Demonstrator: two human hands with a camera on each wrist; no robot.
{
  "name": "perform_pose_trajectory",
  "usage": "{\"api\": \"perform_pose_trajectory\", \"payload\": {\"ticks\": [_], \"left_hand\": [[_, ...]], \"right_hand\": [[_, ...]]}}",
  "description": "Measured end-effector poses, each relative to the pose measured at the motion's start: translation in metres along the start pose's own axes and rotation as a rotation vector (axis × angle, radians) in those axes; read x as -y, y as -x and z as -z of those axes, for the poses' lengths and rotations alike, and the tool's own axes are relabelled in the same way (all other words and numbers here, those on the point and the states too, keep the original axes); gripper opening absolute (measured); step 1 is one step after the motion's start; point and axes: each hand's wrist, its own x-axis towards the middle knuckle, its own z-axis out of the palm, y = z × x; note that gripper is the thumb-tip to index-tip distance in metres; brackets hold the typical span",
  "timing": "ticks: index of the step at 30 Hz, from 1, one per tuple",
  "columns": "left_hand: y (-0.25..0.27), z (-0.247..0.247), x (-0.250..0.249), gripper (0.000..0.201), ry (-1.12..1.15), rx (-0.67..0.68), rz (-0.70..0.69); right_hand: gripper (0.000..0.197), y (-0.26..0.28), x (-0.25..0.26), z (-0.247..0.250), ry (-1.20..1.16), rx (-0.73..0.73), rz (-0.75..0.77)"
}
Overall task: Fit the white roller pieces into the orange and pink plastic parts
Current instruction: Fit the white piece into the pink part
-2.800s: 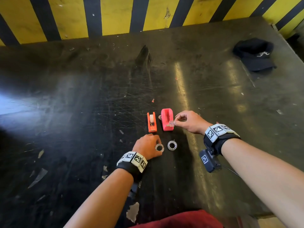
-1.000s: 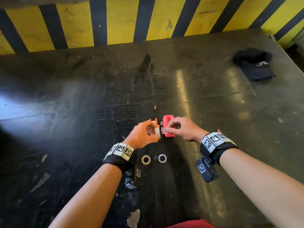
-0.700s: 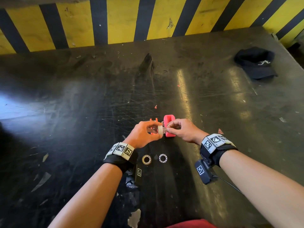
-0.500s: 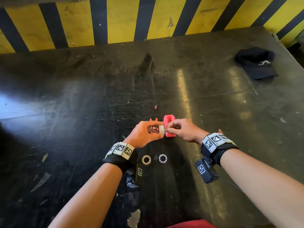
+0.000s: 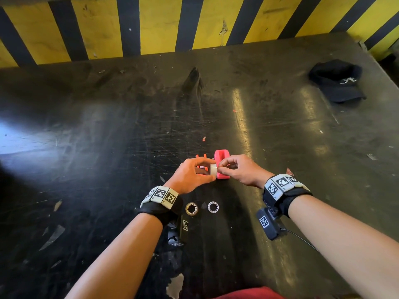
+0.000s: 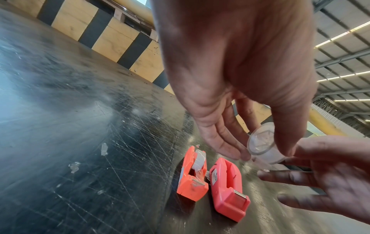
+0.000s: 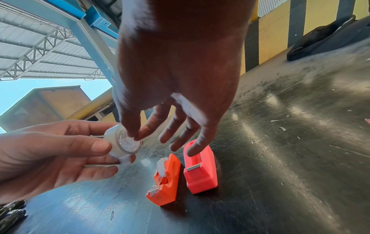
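Observation:
My left hand [image 5: 207, 170] pinches a white roller [image 5: 213, 169] between thumb and fingers, just above the table. My right hand [image 5: 219, 168] meets it from the right, thumb and index finger pinching the clear hub [image 7: 128, 140] set in the roller's centre. In the left wrist view the left hand [image 6: 262, 152] holds the roller [image 6: 264, 147] over the two parts. The orange part [image 6: 192, 182] lies on the table with another white roller [image 6: 200, 159] seated in it. Beside it lies the pink part [image 6: 228, 190], its cradle empty. My hands partly hide both parts in the head view.
Two metal bearing rings [image 5: 191, 208] [image 5: 213, 207] lie near my left wrist. A black cap [image 5: 338, 82] sits at the far right of the scratched black table [image 5: 108, 147]. A yellow-and-black striped wall [image 5: 151, 24] stands behind it. Small scraps lie about.
My left hand left the bearing rings and now holds a white roller. My right hand brought the clear hub to it. In the last half second the hands barely moved.

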Motion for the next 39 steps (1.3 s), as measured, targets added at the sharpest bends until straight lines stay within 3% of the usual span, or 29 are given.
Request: {"api": "perform_pose_trajectory", "payload": {"ticks": [5,8,10,13,16,23,30,39], "left_hand": [[-0.002,-0.002,0.003,0.053,0.012,0.002,0.006],[-0.006,-0.001,0.007,0.053,0.027,-0.011,0.022],[-0.009,0.0,0.011,0.052,0.053,-0.029,0.04],[-0.015,0.004,0.016,0.052,0.074,-0.051,0.061],[-0.02,0.011,0.014,0.051,0.082,-0.057,0.076],[-0.025,0.017,0.012,0.047,-0.012,-0.07,0.08],[-0.025,0.012,-0.001,0.039,-0.129,-0.128,0.015],[-0.013,0.001,-0.011,0.046,-0.226,-0.157,-0.042]], "right_hand": [[0.012,0.002,0.001,0.001,0.006,-0.01,-0.036],[0.017,-0.008,-0.007,0.005,0.109,-0.121,-0.039],[0.046,-0.019,-0.02,0.009,0.231,-0.121,-0.011],[0.115,-0.038,-0.037,0.01,0.499,0.065,-0.063],[0.142,-0.053,-0.043,0.001,0.684,0.151,-0.102],[0.119,-0.055,-0.046,-0.008,0.651,-0.002,-0.018],[0.116,-0.024,-0.027,-0.009,0.515,-0.057,0.278],[0.115,0.007,0.003,-0.007,0.424,-0.051,0.313]]}}
